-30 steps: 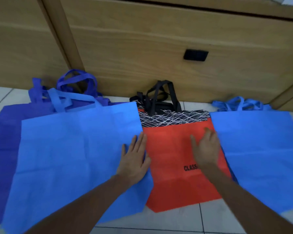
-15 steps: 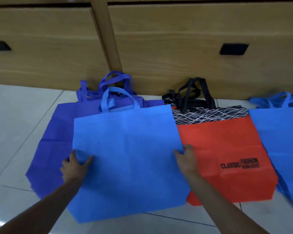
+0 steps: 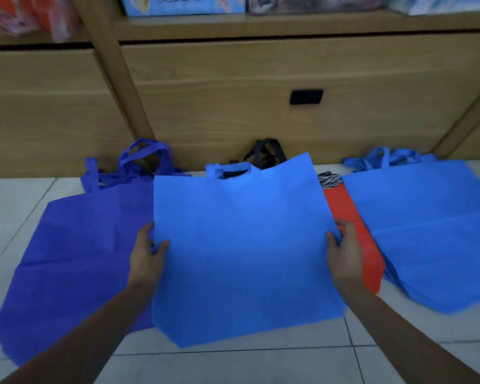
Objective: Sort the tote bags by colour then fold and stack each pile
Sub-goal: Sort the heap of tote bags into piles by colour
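A light blue tote bag (image 3: 241,245) is pinched at its side edges by the left hand (image 3: 147,254) and the right hand (image 3: 344,253), and is held above the tiled floor (image 3: 17,206). It is flanked by a dark blue bag (image 3: 78,253) on the left and by an orange bag (image 3: 355,231), largely covered, on the right. A light blue pile (image 3: 432,228) is laid further right, before a wooden cabinet (image 3: 233,106).

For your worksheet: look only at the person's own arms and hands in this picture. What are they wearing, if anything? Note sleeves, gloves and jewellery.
Nothing is worn that the view shows. The left hand and the right hand are bare, without gloves, and no rings show on the visible fingers. Both forearms are bare from the wrist down to the frame edge: no sleeve, watch or bracelet.
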Demonstrator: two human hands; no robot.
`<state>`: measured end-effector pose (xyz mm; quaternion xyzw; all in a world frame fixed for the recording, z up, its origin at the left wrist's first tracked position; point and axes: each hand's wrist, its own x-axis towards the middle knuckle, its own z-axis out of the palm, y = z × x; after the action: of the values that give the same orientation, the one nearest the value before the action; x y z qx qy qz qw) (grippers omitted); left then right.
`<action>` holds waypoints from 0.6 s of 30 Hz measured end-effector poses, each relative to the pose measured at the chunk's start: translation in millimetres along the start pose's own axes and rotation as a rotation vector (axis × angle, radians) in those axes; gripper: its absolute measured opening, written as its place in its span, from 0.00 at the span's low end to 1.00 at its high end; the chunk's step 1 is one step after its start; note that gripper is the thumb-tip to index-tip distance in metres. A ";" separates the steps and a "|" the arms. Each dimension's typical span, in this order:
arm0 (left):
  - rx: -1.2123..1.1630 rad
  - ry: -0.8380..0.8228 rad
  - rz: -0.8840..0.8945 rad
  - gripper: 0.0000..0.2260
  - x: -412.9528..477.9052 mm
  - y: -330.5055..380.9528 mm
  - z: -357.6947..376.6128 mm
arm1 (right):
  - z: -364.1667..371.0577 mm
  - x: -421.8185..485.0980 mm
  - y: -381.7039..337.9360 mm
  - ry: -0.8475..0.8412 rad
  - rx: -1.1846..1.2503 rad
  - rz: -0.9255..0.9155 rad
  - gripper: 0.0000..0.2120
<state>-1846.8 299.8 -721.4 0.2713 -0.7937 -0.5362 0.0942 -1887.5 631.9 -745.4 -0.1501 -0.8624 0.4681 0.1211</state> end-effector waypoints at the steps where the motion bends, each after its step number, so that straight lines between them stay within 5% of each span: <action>1: 0.007 -0.059 0.019 0.22 -4.3 9.4 16.9 | -17.0 8.7 7.4 0.030 -0.038 0.001 0.13; 7: -0.009 -0.321 0.070 0.23 -36.4 49.5 120.9 | -115.3 64.6 42.6 0.201 -0.240 0.056 0.15; 18: -0.241 -0.499 0.014 0.26 -64.4 96.7 317.7 | -225.6 190.2 105.2 0.387 -0.511 0.078 0.17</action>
<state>-1964.9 615.1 -754.4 0.1122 -0.7247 -0.6764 -0.0691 -1969.5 931.0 -701.1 -0.2948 -0.9065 0.2036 0.2234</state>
